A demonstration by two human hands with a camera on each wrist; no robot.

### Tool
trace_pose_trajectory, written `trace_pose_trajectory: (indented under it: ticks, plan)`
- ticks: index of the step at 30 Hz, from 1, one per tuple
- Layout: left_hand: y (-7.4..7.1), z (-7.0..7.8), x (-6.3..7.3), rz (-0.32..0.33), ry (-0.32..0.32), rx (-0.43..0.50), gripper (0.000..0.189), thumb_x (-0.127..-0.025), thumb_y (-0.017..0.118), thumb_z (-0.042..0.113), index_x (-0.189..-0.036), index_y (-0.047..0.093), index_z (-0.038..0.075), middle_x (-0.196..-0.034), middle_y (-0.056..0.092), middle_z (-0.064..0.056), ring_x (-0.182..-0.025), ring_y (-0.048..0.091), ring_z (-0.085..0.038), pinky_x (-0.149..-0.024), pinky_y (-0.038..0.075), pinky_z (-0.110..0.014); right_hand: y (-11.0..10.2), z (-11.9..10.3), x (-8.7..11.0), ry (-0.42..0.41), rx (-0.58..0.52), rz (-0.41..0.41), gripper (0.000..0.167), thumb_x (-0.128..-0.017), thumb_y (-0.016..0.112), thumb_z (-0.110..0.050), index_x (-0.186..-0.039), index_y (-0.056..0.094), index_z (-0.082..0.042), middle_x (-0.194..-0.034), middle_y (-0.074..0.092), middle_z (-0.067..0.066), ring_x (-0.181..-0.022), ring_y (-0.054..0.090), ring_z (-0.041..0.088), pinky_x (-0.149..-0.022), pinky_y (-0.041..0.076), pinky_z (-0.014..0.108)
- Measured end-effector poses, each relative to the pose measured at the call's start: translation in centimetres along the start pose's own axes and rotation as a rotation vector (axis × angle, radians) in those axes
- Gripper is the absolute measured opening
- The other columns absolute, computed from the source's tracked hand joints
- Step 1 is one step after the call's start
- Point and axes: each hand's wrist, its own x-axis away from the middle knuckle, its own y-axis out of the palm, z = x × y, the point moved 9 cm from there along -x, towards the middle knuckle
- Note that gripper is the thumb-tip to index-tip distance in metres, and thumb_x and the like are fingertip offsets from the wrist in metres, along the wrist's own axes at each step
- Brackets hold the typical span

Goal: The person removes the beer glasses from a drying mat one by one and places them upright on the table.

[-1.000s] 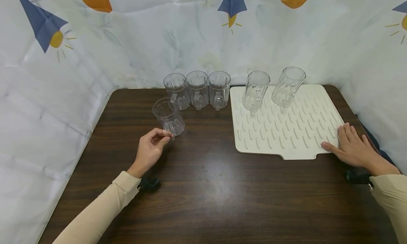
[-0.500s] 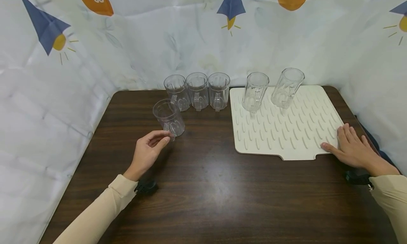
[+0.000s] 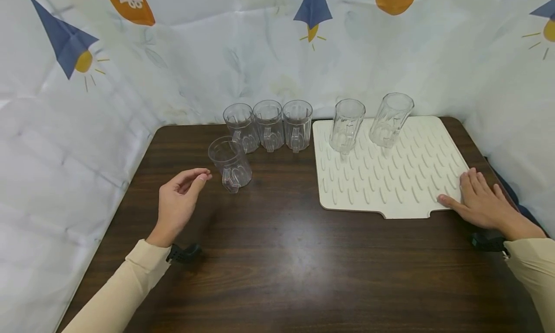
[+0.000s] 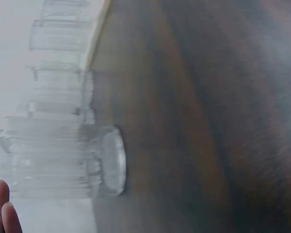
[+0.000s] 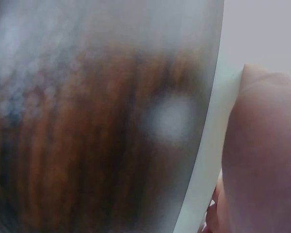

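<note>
A clear mug [image 3: 230, 162] stands upright on the dark table, its handle facing the front. Just left of it is my left hand [image 3: 179, 198], thumb and fingers loosely bent with nothing between them. Left wrist view: the fingertips [image 4: 9, 216] show beside the nearest mug [image 4: 53, 158], apart from it. My right hand [image 3: 483, 203] lies with spread fingers on the front right corner of a white ridged drying mat [image 3: 377, 195]. Two clear mugs, one [image 3: 347, 126] left of the other [image 3: 391, 121], stand along the mat's back part.
Behind the single mug, three more clear mugs [image 3: 269, 126] stand side by side along the table's back edge, left of the mat. A printed white curtain [image 3: 195, 58] hangs close behind and at both sides of the wooden table [image 3: 277, 275].
My left hand has let go of the mug's handle and drawn back to the left. The mug stays where it stood; my right hand has not moved.
</note>
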Motion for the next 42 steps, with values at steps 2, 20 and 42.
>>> trace_pose_trajectory:
  ticks: [2,20,42]
  plan:
    - [-0.3,0.7,-0.2,0.019,0.011,0.01,0.027,-0.102,0.067,0.016,-0.121,0.071,-0.003,-0.106,0.077,0.015,-0.102,0.074,0.001,-0.095,0.056,-0.01,0.1,0.1,0.1,0.003,0.001,-0.002,0.113,-0.104,0.041,-0.065,-0.152,-0.017,0.02,-0.154,-0.026,0.047,-0.149,-0.019,0.063,-0.112,-0.003,0.086]
    - [3.1,6.6,-2.6,-0.024,0.167,0.079,0.025,-0.1,0.067,0.01,-0.12,0.071,-0.004,-0.11,0.077,0.009,-0.106,0.074,-0.004,-0.097,0.057,-0.013,0.2,0.4,0.6,0.012,-0.006,0.0,0.111,-0.105,0.039,-0.065,-0.152,-0.015,0.021,-0.155,-0.024,0.047,-0.149,-0.018,0.064,-0.113,-0.005,0.086]
    - [12.9,9.2,-3.6,-0.23,0.144,0.177,0.024,-0.102,0.066,0.014,-0.122,0.071,0.003,-0.117,0.074,-0.004,-0.11,0.072,-0.016,-0.098,0.059,-0.019,-0.1,-0.1,-0.3,0.009,0.022,-0.022,0.114,-0.103,0.037,-0.069,-0.153,-0.013,0.021,-0.157,-0.022,0.047,-0.151,-0.014,0.062,-0.116,-0.003,0.084]
